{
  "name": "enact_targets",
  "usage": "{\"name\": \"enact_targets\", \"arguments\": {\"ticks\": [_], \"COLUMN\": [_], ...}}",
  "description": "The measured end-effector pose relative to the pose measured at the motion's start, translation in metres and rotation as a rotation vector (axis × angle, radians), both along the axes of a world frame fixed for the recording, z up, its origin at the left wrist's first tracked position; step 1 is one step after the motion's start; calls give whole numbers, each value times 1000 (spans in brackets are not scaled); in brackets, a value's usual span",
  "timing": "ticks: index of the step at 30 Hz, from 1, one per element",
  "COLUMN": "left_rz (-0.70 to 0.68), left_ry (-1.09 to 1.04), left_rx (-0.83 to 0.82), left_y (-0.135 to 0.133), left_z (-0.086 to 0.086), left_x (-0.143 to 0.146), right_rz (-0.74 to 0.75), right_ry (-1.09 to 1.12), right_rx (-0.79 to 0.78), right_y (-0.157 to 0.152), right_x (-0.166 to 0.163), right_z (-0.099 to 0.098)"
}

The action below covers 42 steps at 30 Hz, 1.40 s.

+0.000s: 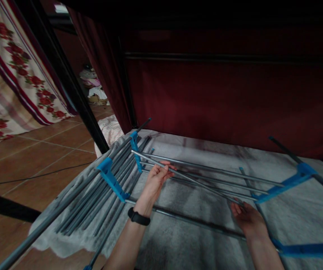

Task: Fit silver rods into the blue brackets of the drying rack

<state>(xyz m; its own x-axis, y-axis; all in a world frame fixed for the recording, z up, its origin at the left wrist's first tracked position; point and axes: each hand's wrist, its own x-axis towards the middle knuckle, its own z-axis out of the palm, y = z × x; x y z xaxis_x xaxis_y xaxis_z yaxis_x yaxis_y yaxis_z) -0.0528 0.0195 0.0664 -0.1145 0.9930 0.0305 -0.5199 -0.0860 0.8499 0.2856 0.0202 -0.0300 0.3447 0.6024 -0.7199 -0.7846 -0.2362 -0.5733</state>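
A dark red curtain (206,97) hangs behind the bed (184,249), whose grey cover carries everything being handled here, and a black post (65,78) leans across the left of my view. Spread over the cover is a framework of metal tubes and blue plastic brackets: a long side tube (51,217) runs along the left, a cross tube (189,219) spans the near side, and the left far bracket (135,150) faces the right far bracket (286,187) with several thin bars stretched between them. Beyond the left side tube, a bundle of loose tubes (102,191) lies roughly side by side.

Above the middle of all this is the thin metal rod (197,182) in the person's hands. Its long axis slants from the left far bracket down towards the near right, so it crosses the line of the bars at a shallow angle. The left hand (158,174) pinches it between thumb and fingers, and is the nearer of the two to that bracket. The right hand (247,217) has its fingers curled round the opposite end, nearer the person. Whether the rod's far tip touches the bracket, I cannot tell. A black wristband (138,216) circles the left wrist.
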Motion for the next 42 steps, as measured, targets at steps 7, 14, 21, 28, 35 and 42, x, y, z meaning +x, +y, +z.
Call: {"name": "enact_targets", "arguments": {"ticks": [7,14,21,28,35,42], "left_rz": [37,77,44,37,62,83], "left_ry": [42,67,83,115,146,112], "left_rx": [61,123,170,191,173,176], "left_y": [2,3,0,-1,-1,3], "left_z": [4,10,12,14,12,10], "left_x": [-4,-8,1,6,5,-3], "right_rz": [-48,18,67,137,410,533], "right_ry": [-76,-114,-147,-99,-216,-330], "right_rx": [-49,-16,-19,15,92,114], "right_y": [-1,0,-3,-4,-10,-12], "right_x": [16,18,25,15,-18,-24], "right_z": [6,-3,-9,-5,-8,-9]}}
